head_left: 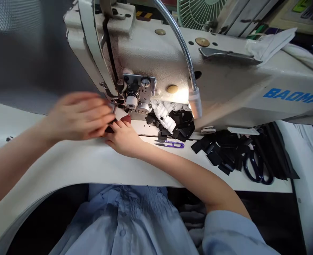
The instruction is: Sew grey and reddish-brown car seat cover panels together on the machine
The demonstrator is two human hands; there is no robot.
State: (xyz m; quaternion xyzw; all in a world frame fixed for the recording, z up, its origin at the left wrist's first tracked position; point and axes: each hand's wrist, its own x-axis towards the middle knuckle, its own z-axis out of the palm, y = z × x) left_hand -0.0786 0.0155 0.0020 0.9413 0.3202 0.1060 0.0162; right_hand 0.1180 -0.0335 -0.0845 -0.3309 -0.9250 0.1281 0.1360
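By the needle area of an industrial sewing machine [225,88], my two hands meet at the left end of its head. My left hand [84,115] is smeared by motion, its fingers stretched toward the needle area; whether it grips anything is unclear. Curled fingers of my right hand [126,139] press on a small dark piece of fabric [109,129], partly covered by both hands. Just beyond the right fingertips shows a dark red patch [126,119]. The needle and presser foot are mostly hidden.
Purple-handled thread snips [173,144] lie right of my right hand, below a heap of black pieces [183,125] and white pieces [164,115]. Farther right are more black pieces [214,154] and dark-handled scissors [257,170]. A lamp [195,102] hangs over the machine bed.
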